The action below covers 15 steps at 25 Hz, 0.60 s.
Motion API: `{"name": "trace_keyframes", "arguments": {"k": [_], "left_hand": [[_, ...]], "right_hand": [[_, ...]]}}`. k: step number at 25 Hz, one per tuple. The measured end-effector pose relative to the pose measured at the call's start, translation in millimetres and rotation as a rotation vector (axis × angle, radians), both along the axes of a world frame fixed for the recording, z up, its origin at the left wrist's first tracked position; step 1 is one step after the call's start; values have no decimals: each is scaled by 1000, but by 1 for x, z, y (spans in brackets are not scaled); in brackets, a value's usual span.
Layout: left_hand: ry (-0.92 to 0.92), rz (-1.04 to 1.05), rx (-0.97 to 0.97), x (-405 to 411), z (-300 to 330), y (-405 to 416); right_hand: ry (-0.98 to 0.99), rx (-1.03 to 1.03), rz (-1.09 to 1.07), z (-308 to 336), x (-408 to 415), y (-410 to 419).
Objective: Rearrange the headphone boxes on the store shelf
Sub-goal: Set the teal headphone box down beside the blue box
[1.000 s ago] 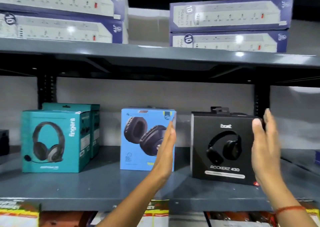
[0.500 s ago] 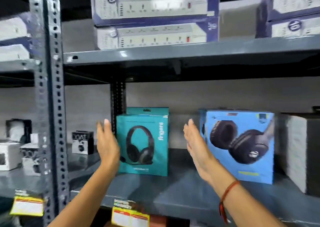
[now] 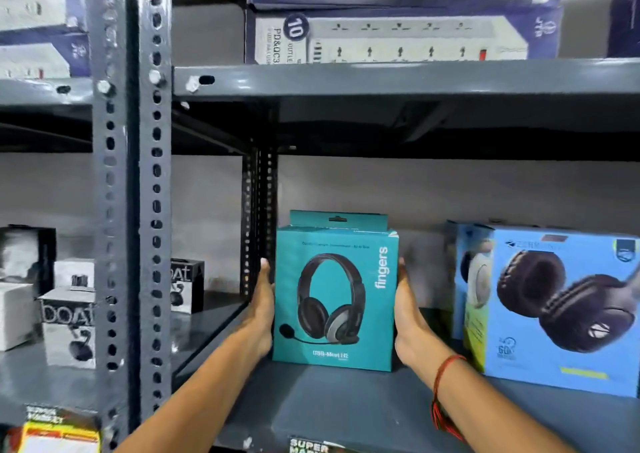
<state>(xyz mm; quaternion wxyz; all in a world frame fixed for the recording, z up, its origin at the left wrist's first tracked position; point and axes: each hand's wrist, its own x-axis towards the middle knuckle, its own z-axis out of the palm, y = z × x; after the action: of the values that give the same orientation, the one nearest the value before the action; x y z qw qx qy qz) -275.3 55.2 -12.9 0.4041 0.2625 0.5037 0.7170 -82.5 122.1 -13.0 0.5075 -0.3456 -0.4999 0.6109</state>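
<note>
A: What's nearest?

B: The left hand (image 3: 261,309) and right hand (image 3: 407,317), palms flat and fingers straight, pressed against either side of the teal box (image 3: 334,298). A red thread (image 3: 445,371) circles the right wrist.

A: And the teal box itself?

B: Upright on the grey shelf (image 3: 346,404), near its left end. Right of the teal box, well apart, a blue box (image 3: 561,309). Directly behind it, a second teal box (image 3: 337,218). Left of it, past the upright post (image 3: 131,193), small black and white boxes (image 3: 67,324). Above it, power strip boxes (image 3: 401,38).

hands (image 3: 332,314) clasping teal headphone box (image 3: 334,300), shelf (image 3: 346,404)
</note>
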Motion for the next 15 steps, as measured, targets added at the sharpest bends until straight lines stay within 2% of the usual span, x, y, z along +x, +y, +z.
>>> {"name": "trace_keyframes", "arguments": {"k": [3,8,15], "left_hand": [[-45,-46,12,2,-2,3],[-57,8,-27,12,1,-2],[-34,35,-29,29,-4,-7]], "right_hand": [[16,-12,-65,-4,-3,4],[-35,0,-222,-6,-1,3],[-54,22,-303,-6,18,-9]]}}
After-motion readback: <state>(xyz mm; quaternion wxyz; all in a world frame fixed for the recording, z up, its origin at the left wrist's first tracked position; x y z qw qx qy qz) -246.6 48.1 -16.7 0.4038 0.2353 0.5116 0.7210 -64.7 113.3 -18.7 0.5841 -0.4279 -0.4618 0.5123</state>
